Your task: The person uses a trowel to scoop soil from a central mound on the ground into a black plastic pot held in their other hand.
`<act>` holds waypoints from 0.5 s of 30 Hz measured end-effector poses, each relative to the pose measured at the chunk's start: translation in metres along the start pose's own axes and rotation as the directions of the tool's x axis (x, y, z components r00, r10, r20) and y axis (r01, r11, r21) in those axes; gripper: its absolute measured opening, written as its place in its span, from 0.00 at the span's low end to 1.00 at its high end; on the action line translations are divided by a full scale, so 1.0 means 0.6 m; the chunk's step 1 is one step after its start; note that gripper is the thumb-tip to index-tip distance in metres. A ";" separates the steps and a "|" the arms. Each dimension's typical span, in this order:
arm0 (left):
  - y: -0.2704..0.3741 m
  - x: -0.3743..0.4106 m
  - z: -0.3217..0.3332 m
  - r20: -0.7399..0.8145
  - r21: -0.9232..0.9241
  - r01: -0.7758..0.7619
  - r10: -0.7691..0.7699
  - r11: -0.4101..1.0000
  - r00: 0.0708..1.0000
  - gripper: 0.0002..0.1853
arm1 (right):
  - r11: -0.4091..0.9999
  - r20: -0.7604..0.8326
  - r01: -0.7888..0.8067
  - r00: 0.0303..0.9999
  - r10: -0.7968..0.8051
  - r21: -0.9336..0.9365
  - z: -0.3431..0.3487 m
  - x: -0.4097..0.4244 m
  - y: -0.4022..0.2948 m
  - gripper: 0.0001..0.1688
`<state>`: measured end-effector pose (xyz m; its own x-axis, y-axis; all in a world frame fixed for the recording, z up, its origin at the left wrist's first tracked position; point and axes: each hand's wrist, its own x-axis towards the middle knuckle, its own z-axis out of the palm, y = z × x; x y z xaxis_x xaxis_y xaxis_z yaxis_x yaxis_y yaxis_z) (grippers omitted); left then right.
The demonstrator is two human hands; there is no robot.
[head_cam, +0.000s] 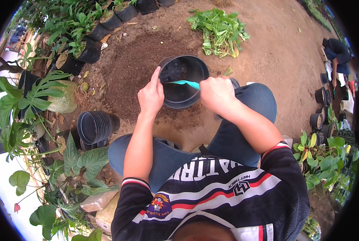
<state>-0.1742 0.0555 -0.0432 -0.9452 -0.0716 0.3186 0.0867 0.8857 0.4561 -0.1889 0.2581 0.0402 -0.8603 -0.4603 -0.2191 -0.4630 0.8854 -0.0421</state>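
A black plastic plant pot [184, 102] tilts on the ground before me, its mouth toward me and several drainage holes visible in its base. My left hand [151, 95] holds the pot's left rim, index finger stretched along the outside. In a fist, my right hand [218, 94] grips a turquoise hand trowel [189, 83], whose handle is hidden by the fingers. The trowel's blade reaches leftward across the pot's mouth, its tip close to my left hand. Whether the blade touches the pot wall, I cannot tell. Dark loose soil [125, 81] spreads around the pot.
Uprooted leafy green plants [220, 31] lie in a heap beyond the pot. A stack of black pots [94, 127] lies on its side by my left knee. Potted plants in black bags [90, 51] line the far left. At far right a person [339, 55] bends over more pots [320, 95].
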 end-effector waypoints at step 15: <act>0.000 -0.013 0.011 -0.090 -0.078 -0.130 0.123 0.989 0.988 0.24 | 0.999 0.213 0.002 0.977 -0.011 0.042 -0.018 0.020 0.034 0.07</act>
<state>-0.1690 0.0593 -0.0512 -0.8954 -0.0032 0.4453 0.2327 0.8492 0.4740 -0.2108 0.2698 0.0470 -0.7903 -0.4453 -0.4209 -0.4552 0.8865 -0.0832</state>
